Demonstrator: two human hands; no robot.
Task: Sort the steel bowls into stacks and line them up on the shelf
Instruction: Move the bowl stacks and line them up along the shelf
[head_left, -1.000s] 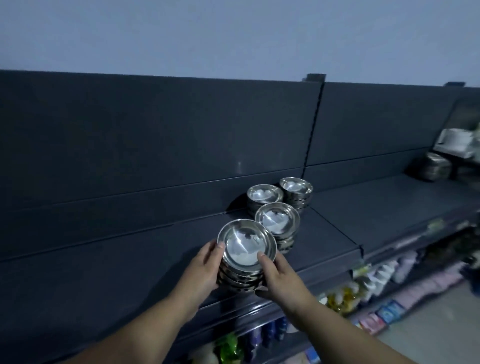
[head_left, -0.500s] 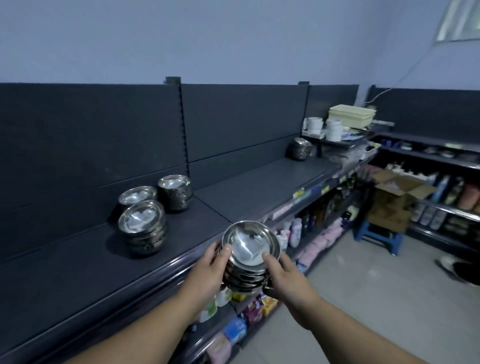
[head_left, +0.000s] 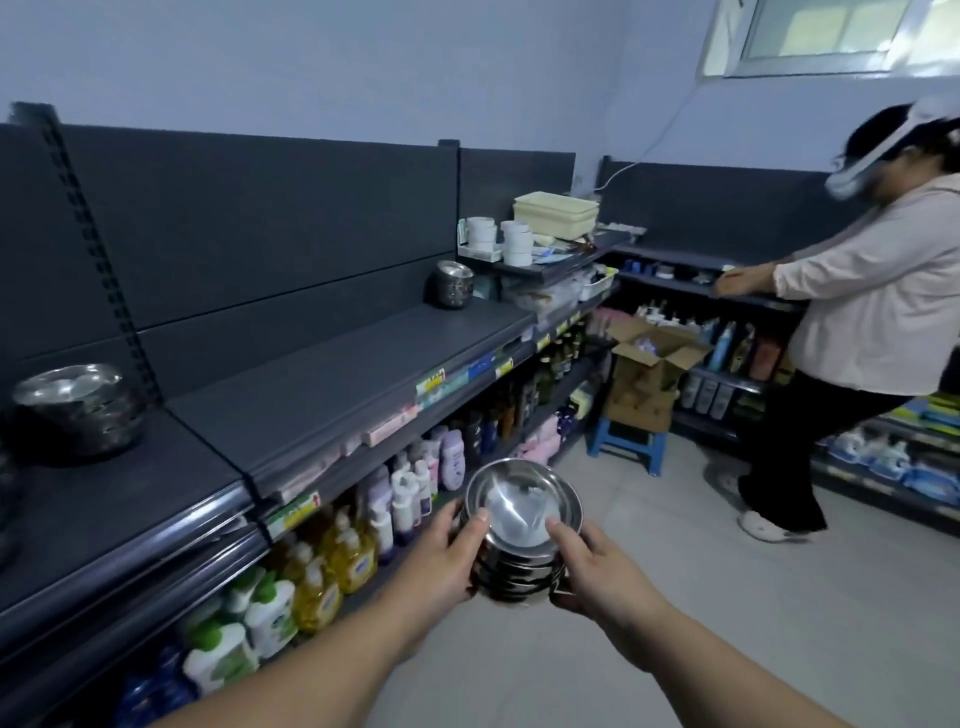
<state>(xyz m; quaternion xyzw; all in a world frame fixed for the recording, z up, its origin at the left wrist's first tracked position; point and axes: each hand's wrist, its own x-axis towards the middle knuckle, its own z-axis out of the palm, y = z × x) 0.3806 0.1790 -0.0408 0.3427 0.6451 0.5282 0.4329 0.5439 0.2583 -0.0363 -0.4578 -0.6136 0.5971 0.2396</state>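
Held the stack of steel bowls (head_left: 519, 525) in mid-air over the floor, mouth up, its long axis near upright. Clamped it from both sides: left grip (head_left: 441, 561) curled round the left wall with the thumb laid on the top rim, right grip (head_left: 597, 571) curled round the right wall, thumb likewise on the rim. Carried nothing else in either grip.

Found the shelf (head_left: 332, 364) up and to the left of both grips, apart from the held stack and nearer the left grip than the right. Noted a second stack (head_left: 78, 410) standing on it, up and far to the left of the left grip, and a third stack (head_left: 453, 283) farther along, ahead of and above both grips, near the back panel.

Judged the coming move to turn on that one relation: a lift up and leftward, left grip leading, axis upright so the nested bowls would not slide. Could not tell which spot on the shelf was meant.

Saw rows of bottles (head_left: 415, 483) on the lower shelves, just left of the left grip. Saw, ahead and to the right of the right grip, a cardboard box (head_left: 654, 358) over a blue stool (head_left: 626, 441), and beyond them a second person (head_left: 872, 322) in a pale top, reaching to another shelf.
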